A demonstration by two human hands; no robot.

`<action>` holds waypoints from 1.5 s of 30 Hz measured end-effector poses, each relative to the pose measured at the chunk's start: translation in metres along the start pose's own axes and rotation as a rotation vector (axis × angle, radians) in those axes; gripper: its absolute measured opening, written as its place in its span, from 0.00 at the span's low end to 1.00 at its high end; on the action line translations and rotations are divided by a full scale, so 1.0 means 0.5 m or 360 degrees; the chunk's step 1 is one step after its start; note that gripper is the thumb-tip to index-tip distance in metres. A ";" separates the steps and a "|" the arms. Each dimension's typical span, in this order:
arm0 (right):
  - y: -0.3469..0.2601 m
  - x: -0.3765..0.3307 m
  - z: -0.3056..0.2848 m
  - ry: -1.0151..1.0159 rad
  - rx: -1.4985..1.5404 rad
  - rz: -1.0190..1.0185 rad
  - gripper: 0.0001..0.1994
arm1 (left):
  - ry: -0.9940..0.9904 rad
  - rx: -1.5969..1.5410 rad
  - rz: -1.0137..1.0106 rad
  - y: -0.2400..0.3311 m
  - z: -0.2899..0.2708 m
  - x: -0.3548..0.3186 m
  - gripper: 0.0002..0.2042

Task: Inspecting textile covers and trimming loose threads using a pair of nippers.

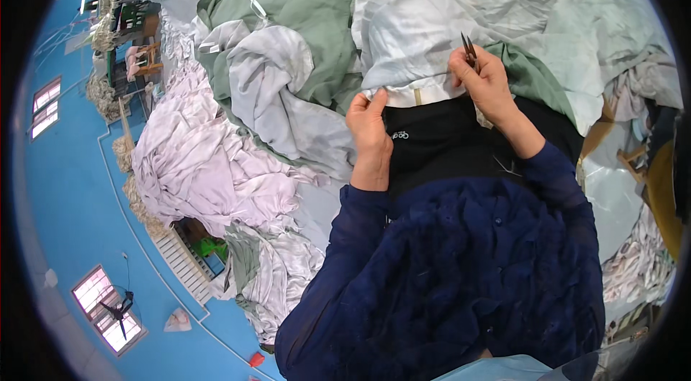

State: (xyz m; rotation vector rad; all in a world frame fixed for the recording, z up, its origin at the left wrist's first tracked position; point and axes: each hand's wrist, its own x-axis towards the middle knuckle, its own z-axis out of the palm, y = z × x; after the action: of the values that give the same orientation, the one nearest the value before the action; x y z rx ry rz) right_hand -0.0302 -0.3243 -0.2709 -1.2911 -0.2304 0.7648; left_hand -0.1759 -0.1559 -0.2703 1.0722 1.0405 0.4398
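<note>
A pale grey-white cloth lies across my lap, its white hemmed edge turned toward me. My left hand pinches that edge at its left end, thumb on top. In my right hand is a small pair of dark thread snips, blades pointing up and away from me. The right hand rests close to the other end of the hem; whether its lower fingers also grip the cloth is hidden. A short yellowish strip shows on the hem between my hands.
Green cloth with a grey piece over it lies to the left. Beyond sits a heap of pale pink-white fabric. More pale cloth spreads at the far right. A wooden chair stands far left by a blue wall.
</note>
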 end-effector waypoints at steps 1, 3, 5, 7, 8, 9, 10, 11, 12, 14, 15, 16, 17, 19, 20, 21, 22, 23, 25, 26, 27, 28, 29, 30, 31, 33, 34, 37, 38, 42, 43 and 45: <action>0.000 -0.001 0.001 -0.0005 -0.0170 -0.0174 0.05 | 0.0013 0.0000 0.0040 0.008 0.005 -0.004 0.03; -0.011 -0.002 0.010 -0.0089 -0.0714 -0.0630 0.03 | -0.0039 -0.0029 0.0044 0.019 0.015 -0.019 0.04; -0.005 0.003 0.026 -0.0160 -0.0864 -0.0766 0.04 | -0.0088 -0.0061 0.0049 0.036 0.034 -0.039 0.05; -0.003 0.005 0.032 -0.0325 -0.0980 -0.0853 0.08 | -0.0212 -0.0141 -0.0013 0.051 0.050 -0.057 0.08; -0.007 0.004 0.035 -0.0331 -0.0976 -0.0852 0.08 | -0.0205 -0.0140 -0.0012 0.051 0.052 -0.060 0.08; -0.011 0.002 0.036 -0.0336 -0.1022 -0.0879 0.08 | -0.0253 -0.0124 -0.0018 0.049 0.055 -0.062 0.09; -0.013 0.001 0.037 -0.0336 -0.1068 -0.0905 0.08 | -0.0306 -0.0105 -0.0027 0.046 0.057 -0.062 0.10; -0.010 0.002 0.039 -0.0334 -0.1066 -0.0902 0.08 | -0.0306 -0.0102 -0.0029 0.044 0.058 -0.063 0.10; -0.005 0.003 0.041 -0.0308 -0.1072 -0.0913 0.08 | -0.0286 -0.0090 0.0005 0.042 0.058 -0.064 0.09; -0.002 0.006 0.042 -0.0278 -0.1077 -0.0924 0.07 | -0.0270 -0.0075 0.0038 0.040 0.057 -0.065 0.09; -0.002 0.009 0.041 -0.0284 -0.1087 -0.0904 0.07 | -0.0287 -0.0094 0.0079 0.037 0.056 -0.064 0.09; 0.000 0.010 0.041 -0.0292 -0.1095 -0.0882 0.06 | -0.0302 -0.0112 0.0119 0.036 0.055 -0.064 0.09; 0.001 0.010 0.042 -0.0290 -0.1093 -0.0881 0.06 | -0.0302 -0.0110 0.0118 0.036 0.054 -0.065 0.09; 0.001 0.011 0.044 -0.0204 -0.1013 -0.0910 0.05 | -0.0309 -0.0149 0.0101 0.039 0.053 -0.066 0.10; -0.001 0.010 0.040 -0.0202 -0.1014 -0.0909 0.05 | -0.0311 -0.0149 0.0100 0.040 0.054 -0.067 0.10; -0.005 0.008 0.032 -0.0165 -0.0898 -0.0767 0.04 | -0.0301 -0.0182 0.0081 0.042 0.056 -0.068 0.10; -0.008 0.007 0.028 -0.0132 -0.0779 -0.0625 0.04 | -0.0287 -0.0215 0.0065 0.042 0.056 -0.068 0.10; -0.013 0.007 0.026 -0.0135 -0.0777 -0.0624 0.04 | -0.0284 -0.0214 0.0066 0.041 0.056 -0.068 0.10; -0.023 0.007 0.023 -0.0131 -0.0713 -0.0650 0.04 | -0.0293 -0.0186 0.0103 0.038 0.055 -0.068 0.10; -0.029 0.008 0.025 -0.0132 -0.0713 -0.0649 0.04 | -0.0292 -0.0186 0.0103 0.038 0.055 -0.067 0.10; -0.036 0.010 0.032 -0.0183 -0.0612 -0.0684 0.03 | -0.0292 -0.0180 0.0105 0.037 0.054 -0.066 0.10; -0.042 0.011 0.039 -0.0231 -0.0512 -0.0720 0.03 | -0.0295 -0.0174 0.0108 0.037 0.054 -0.065 0.10; -0.046 0.012 0.047 -0.0230 -0.0512 -0.0720 0.03 | -0.0296 -0.0173 0.0109 0.035 0.054 -0.064 0.10; -0.049 0.012 0.056 -0.0349 -0.0095 -0.0396 0.03 | -0.0305 -0.0175 0.0117 0.033 0.055 -0.065 0.10; -0.052 0.012 0.060 -0.0461 0.0320 -0.0067 0.04 | -0.0312 -0.0177 0.0126 0.031 0.055 -0.064 0.10; -0.062 0.011 0.059 -0.0511 0.0332 0.0046 0.04 | -0.0362 -0.0189 0.0140 0.028 0.050 -0.061 0.09; -0.066 0.010 0.058 -0.0557 0.0343 0.0159 0.05 | -0.0414 -0.0201 0.0153 0.029 0.050 -0.062 0.09; -0.038 0.023 0.014 -0.0482 0.0094 0.0052 0.05 | -0.0300 -0.0210 0.0107 0.029 0.054 -0.059 0.08; -0.038 0.023 -0.006 -0.0427 0.0034 0.0036 0.05 | -0.0296 -0.0212 0.0107 0.029 0.051 -0.059 0.08; -0.034 0.011 -0.113 -0.0089 -0.0245 -0.0043 0.04 | -0.0256 -0.0218 0.0073 0.032 0.040 -0.056 0.08; -0.031 0.007 -0.143 0.0010 -0.0285 -0.0070 0.04 | -0.0268 -0.0222 0.0064 0.033 0.041 -0.055 0.08; -0.014 0.004 -0.208 0.0152 -0.0342 -0.0210 0.03 | -0.0287 -0.0213 0.0051 0.031 0.044 -0.053 0.08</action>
State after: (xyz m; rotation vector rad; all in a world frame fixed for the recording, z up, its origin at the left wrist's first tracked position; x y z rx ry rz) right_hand 0.0321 -0.4046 -0.2953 -1.4960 -0.3243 0.5753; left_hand -0.1673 -0.1794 -0.2421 0.9906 0.8241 0.4244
